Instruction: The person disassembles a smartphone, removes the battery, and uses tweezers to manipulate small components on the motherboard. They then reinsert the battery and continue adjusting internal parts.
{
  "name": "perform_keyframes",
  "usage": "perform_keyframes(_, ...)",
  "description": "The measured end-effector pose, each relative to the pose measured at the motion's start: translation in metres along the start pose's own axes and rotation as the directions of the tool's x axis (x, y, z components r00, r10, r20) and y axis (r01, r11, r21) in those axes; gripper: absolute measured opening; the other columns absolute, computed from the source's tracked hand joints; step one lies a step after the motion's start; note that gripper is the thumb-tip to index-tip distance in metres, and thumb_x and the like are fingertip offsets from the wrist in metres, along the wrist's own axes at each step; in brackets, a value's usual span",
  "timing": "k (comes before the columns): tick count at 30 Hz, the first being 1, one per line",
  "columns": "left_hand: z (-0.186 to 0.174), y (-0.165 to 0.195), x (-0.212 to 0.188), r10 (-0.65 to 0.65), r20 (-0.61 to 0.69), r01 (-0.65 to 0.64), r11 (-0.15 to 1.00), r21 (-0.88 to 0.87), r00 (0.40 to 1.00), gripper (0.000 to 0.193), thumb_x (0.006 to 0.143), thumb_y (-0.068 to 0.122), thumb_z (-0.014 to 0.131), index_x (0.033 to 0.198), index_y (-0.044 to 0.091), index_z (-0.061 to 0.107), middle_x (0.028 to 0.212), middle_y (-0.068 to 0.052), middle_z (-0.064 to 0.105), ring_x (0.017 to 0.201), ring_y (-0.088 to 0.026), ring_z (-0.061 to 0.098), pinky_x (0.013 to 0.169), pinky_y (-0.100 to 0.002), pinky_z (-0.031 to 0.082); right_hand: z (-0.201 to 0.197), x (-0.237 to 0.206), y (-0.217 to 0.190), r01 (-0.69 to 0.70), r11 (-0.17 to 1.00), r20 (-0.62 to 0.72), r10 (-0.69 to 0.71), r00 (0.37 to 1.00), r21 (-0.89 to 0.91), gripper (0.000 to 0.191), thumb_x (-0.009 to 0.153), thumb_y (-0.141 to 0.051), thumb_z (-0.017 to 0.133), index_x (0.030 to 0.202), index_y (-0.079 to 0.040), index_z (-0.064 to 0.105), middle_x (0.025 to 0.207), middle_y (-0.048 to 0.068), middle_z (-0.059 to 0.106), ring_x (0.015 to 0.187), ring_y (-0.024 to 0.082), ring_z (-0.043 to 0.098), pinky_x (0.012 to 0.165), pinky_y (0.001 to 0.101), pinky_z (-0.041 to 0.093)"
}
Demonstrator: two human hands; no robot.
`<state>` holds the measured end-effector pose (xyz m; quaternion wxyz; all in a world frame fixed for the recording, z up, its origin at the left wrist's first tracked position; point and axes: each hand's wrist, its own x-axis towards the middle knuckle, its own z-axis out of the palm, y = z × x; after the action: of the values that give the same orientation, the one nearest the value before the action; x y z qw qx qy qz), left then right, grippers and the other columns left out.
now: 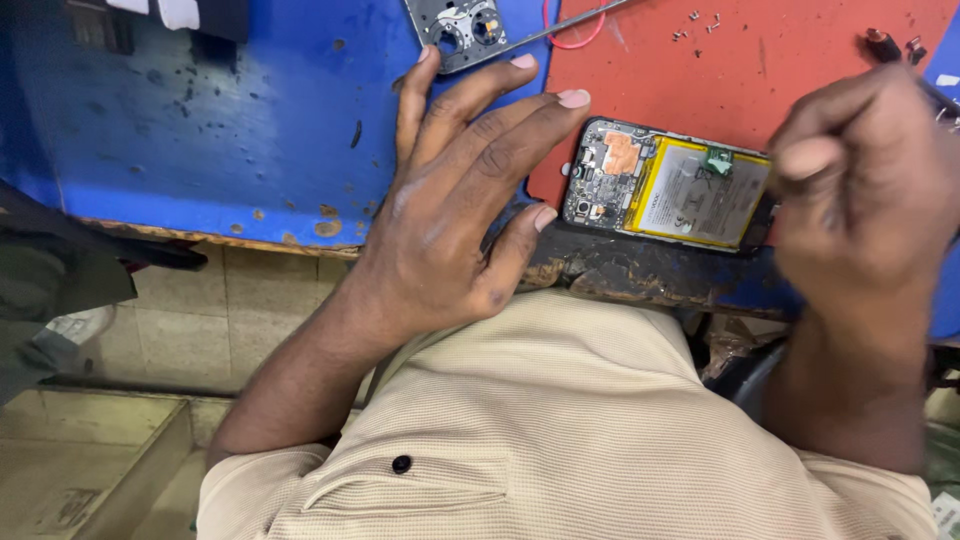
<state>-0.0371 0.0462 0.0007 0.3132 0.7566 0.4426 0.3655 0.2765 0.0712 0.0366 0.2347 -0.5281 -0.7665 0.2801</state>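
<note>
An opened phone (665,185) lies back-up on a red mat (740,70), its circuit board and yellow battery exposed. My left hand (455,200) rests flat on the blue bench, fingers spread, fingertips close to the phone's left end. My right hand (865,185) is blurred, fingers curled over the phone's right end; a thin dark tool seems to stick out past it at the upper right, but I cannot tell for sure.
A grey camera-frame part (458,30) lies at the bench's far edge, beside a thin metal rod and a red wire loop (573,38). Small screws (700,22) are scattered on the mat. The worn bench edge (640,275) runs below the phone.
</note>
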Motion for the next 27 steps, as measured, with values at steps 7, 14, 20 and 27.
perform_keyframes(7,-0.001,0.0,0.001,0.005,0.005,-0.005,1.0,-0.006,1.0,0.059,0.098,0.008,0.076,0.15,0.01,0.048,0.15,-0.004,0.056,0.148,-0.028,0.045,0.132,-0.058,0.011,0.019,0.016,-0.035,-0.11,0.959,-0.006,0.116,0.993,0.26,0.026,0.12,-0.012,0.061,0.099,0.004,0.058,0.079,0.008,0.065,0.064,0.009,0.063,0.061,0.0226,0.052)
perform_keyframes(14,-0.004,0.002,0.002,0.001,0.0,-0.001,1.0,-0.003,1.0,0.058,0.098,0.008,0.076,0.149,0.009,0.049,0.149,-0.005,0.057,0.148,-0.028,0.046,0.131,-0.058,0.013,0.025,0.026,-0.022,-0.3,0.634,0.13,0.301,0.945,0.713,0.019,0.116,-0.006,0.064,0.12,0.013,0.063,0.104,0.023,0.07,0.086,0.024,0.074,0.08,0.0332,0.064)
perform_keyframes(20,-0.005,0.003,0.003,-0.001,-0.005,0.001,1.0,-0.007,1.0,0.058,0.096,0.007,0.075,0.148,0.009,0.051,0.149,-0.006,0.057,0.148,-0.029,0.047,0.13,-0.058,0.014,0.02,0.04,-0.029,-0.464,0.342,0.336,0.372,0.865,0.817,0.035,0.11,-0.009,0.056,0.138,0.012,0.056,0.127,0.027,0.068,0.113,0.032,0.073,0.095,0.0375,0.063)
perform_keyframes(27,-0.006,0.004,0.004,0.003,-0.004,-0.003,1.0,-0.013,1.0,0.056,0.098,0.007,0.075,0.148,0.009,0.05,0.149,-0.005,0.057,0.147,-0.028,0.046,0.131,-0.058,0.013,0.022,0.042,-0.038,-0.465,0.38,0.316,0.392,0.864,0.8,0.034,0.102,0.002,0.06,0.134,0.013,0.058,0.122,0.026,0.069,0.111,0.03,0.073,0.093,0.0359,0.064)
